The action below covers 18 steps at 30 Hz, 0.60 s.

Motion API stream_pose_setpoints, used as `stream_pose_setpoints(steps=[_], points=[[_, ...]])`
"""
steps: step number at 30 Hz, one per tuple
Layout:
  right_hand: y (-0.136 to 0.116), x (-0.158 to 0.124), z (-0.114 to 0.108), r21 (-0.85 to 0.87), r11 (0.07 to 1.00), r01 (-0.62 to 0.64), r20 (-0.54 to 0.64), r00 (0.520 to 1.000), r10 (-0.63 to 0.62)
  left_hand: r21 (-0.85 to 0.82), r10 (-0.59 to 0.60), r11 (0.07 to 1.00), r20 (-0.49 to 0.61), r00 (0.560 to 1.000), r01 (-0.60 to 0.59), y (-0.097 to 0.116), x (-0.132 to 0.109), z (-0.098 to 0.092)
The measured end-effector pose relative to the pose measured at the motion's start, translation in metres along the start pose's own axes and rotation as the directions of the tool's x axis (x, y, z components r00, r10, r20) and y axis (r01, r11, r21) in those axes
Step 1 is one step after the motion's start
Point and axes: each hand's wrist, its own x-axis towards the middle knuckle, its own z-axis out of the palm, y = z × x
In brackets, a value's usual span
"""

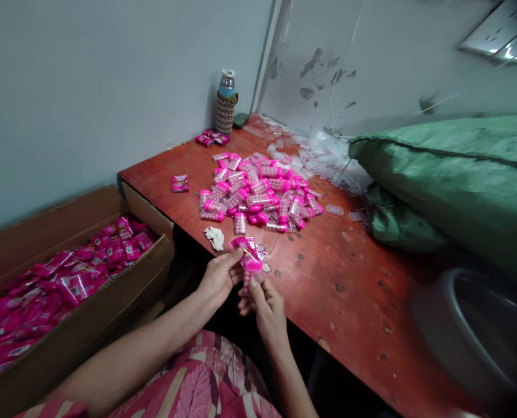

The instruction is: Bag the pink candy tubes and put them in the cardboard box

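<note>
Gripped: pink packet [250,248] and capped bottle [252,269]

Left hand [221,276] pinches the packet; right hand [266,302] holds the bottle at its 6 o'clock, by the table [336,278] edge. Outward, piled bottles [260,187] lie at 12 o'clock, a carton [123,299] at 9.

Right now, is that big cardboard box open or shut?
Open: the cardboard box has its top uncovered, and pink packets show inside.

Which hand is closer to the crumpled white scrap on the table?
Left. The left hand is just below the crumpled white scrap in the picture; the right hand is farther, below and to its right.
</note>
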Motion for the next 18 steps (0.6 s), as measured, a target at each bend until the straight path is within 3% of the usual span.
stream_pose_setpoints(steps=[5, 15, 18], points=[[0.0031, 0.0014, 0.0005, 0.058, 0.998, -0.004, 0.064, 0.998, 0.0, 0.113, -0.003, 0.994, 0.079, 0.997, -0.006, 0.0043, -0.0035, 0.0031], [0.0066, 0.0011, 0.0053, -0.099, 0.99, 0.101, -0.071, 0.992, -0.108, 0.287, -0.02, 0.958, 0.142, 0.99, -0.022, 0.0012, -0.0025, 0.0027], [0.0077, 0.0025, 0.0035, -0.031, 0.996, 0.082, -0.017, 0.996, -0.083, 0.344, -0.034, 0.939, 0.176, 0.984, -0.029, 0.0055, -0.003, 0.0037]])
